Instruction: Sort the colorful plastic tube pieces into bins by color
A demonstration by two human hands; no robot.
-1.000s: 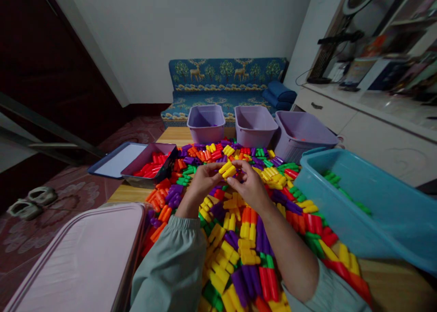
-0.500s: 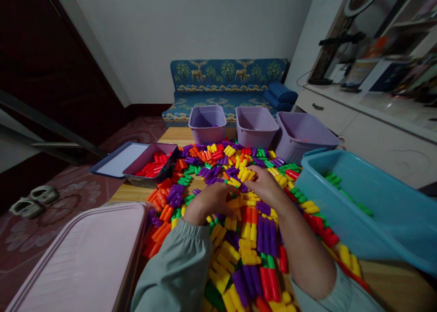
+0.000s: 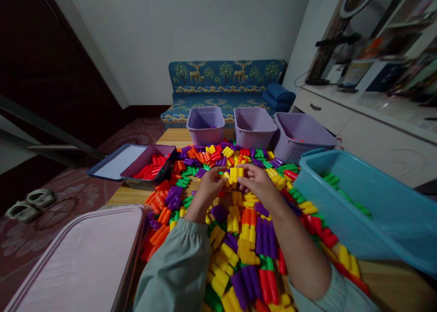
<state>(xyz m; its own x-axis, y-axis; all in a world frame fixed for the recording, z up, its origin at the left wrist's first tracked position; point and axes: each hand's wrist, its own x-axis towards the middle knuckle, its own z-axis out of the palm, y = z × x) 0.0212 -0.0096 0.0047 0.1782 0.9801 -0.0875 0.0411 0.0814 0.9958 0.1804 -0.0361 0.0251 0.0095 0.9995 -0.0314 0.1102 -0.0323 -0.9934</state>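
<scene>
Over the middle of the table, my right hand (image 3: 256, 182) grips a yellow plastic building block (image 3: 236, 174) made of joined tubes. My left hand (image 3: 212, 184) is closed on a yellow block at its fingertips, beside and nearly touching the other one; where one piece ends and the other starts is hard to make out. Below and around both hands spreads a heap of similar tube blocks in yellow, purple, red, orange and green. A three-tube purple block (image 3: 266, 237) lies nearer me, next to an orange and yellow one (image 3: 248, 227).
Purple bins (image 3: 205, 132) line the table's far edge. At right a turquoise tub (image 3: 358, 225) holds green blocks. On the left stand an open box (image 3: 146, 181) of red blocks and a container with a pale pink lid (image 3: 85, 257). A patterned sofa (image 3: 218, 82) is behind.
My left hand has risen from the yellow blocks and moved forward beside my right hand, its fingers now closed on a yellow block. My right hand has turned its yellow block toward the left.
</scene>
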